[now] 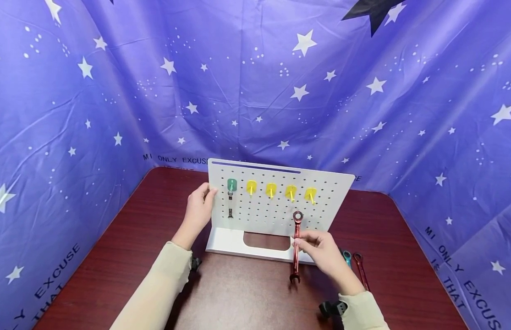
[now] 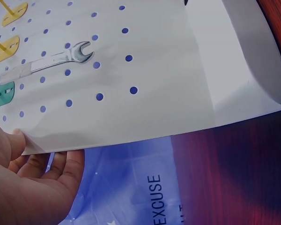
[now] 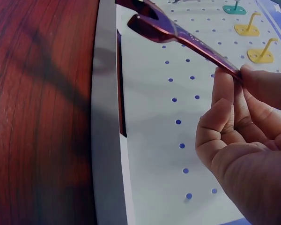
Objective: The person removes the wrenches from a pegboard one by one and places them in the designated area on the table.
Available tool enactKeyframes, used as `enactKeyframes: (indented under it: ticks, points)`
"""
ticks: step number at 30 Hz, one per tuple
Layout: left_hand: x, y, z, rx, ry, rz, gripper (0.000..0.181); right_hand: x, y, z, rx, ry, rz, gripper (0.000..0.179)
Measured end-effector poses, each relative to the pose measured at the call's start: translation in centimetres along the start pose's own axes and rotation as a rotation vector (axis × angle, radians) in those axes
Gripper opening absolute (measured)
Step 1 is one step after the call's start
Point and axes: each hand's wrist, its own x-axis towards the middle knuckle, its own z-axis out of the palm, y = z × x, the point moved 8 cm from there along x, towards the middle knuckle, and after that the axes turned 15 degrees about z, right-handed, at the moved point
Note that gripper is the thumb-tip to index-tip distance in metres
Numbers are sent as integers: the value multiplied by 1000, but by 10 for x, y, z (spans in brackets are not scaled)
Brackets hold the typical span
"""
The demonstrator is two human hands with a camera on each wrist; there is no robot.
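A white pegboard (image 1: 263, 215) stands on the table, its left edge gripped by my left hand (image 1: 199, 204) with the thumb on the front and fingers behind. My right hand (image 1: 321, 252) pinches a red combination wrench (image 1: 296, 247) near the middle, in front of the board's lower right part. Its ring end points up and its open end down. A silver wrench (image 2: 51, 61) hangs from the green hook (image 1: 232, 184) at the left of the board. Several yellow hooks (image 1: 271, 189) in the same row carry nothing.
Beyond my right hand, a teal wrench (image 1: 347, 256) and another red wrench (image 1: 359, 266) lie on the dark red table (image 1: 230, 293), partly hidden by the arm. A purple star-patterned cloth (image 1: 239, 91) encloses the table at the back and sides.
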Motion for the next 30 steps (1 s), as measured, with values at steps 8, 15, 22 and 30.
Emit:
enactKeyframes:
  ticks: [8,15,22,30]
  points:
    - [3,0,0,-9,-2,-2,14,0,3,-9,-29,22,4,12]
    - [3,2,-2,-3,1,9,13,-2,6,-11,-31,28,2,13]
    - [2,0,-1,-2,10,6,11,-6,14,-18,-41,32,53,14]
    - [1,-2,1,-18,14,5,10,-9,24,-29,-73,71,48,14]
